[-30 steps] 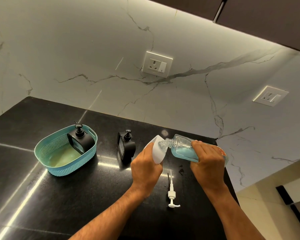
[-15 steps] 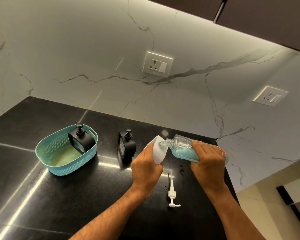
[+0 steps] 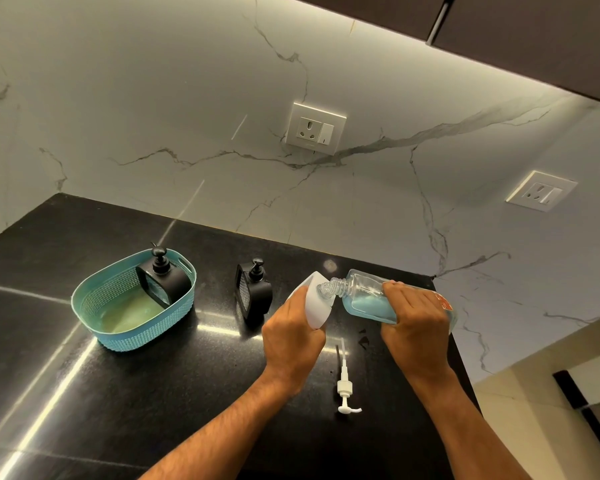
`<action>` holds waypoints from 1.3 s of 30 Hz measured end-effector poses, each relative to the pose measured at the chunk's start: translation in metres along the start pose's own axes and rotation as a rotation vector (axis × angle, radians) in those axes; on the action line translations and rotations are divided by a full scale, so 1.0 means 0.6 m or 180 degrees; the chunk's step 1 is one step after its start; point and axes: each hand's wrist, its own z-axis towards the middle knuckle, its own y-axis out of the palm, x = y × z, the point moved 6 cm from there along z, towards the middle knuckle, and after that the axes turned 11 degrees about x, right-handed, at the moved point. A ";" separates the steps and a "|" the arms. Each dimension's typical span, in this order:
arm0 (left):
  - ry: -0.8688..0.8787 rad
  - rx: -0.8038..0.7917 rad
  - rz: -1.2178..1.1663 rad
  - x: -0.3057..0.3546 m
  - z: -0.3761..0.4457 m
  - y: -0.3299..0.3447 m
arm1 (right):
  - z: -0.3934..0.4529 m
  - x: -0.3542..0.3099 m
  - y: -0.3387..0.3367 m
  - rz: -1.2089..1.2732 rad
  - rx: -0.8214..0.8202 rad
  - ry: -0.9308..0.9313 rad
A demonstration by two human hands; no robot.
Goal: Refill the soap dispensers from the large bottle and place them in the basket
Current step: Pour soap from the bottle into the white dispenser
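Observation:
My left hand (image 3: 291,337) grips a white soap dispenser (image 3: 317,303) with its top off, tilted toward the right. My right hand (image 3: 413,320) holds the large clear bottle (image 3: 364,296) on its side, blue soap pooled in it, its threaded neck resting in the white dispenser's mouth. A white pump head (image 3: 345,386) lies on the black counter between my wrists. One black dispenser (image 3: 255,292) stands on the counter left of my hands. Another black dispenser (image 3: 163,280) leans inside the teal basket (image 3: 118,327) at the left.
The black counter (image 3: 84,410) ends at a right edge just beyond my right hand. A marble wall with two sockets (image 3: 314,129) rises behind. Small wet spots (image 3: 362,341) mark the counter near the bottle.

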 end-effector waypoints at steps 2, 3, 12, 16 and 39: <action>-0.0005 0.0004 -0.0003 0.001 0.001 0.000 | 0.000 0.000 0.000 0.0000 -0.0001 0.0000; -0.0010 0.0004 -0.0006 0.001 0.002 0.000 | 0.001 -0.001 0.000 -0.0002 -0.0004 0.0010; -0.0002 0.0005 -0.0003 0.003 0.003 -0.001 | 0.002 -0.001 0.000 0.0000 -0.0017 0.0020; 0.0017 0.0038 -0.0013 0.003 0.002 -0.001 | 0.003 -0.001 0.000 0.0003 -0.0020 0.0028; 0.0009 -0.0005 -0.0001 0.001 0.006 0.004 | 0.010 0.004 0.002 -0.0006 -0.0034 -0.0013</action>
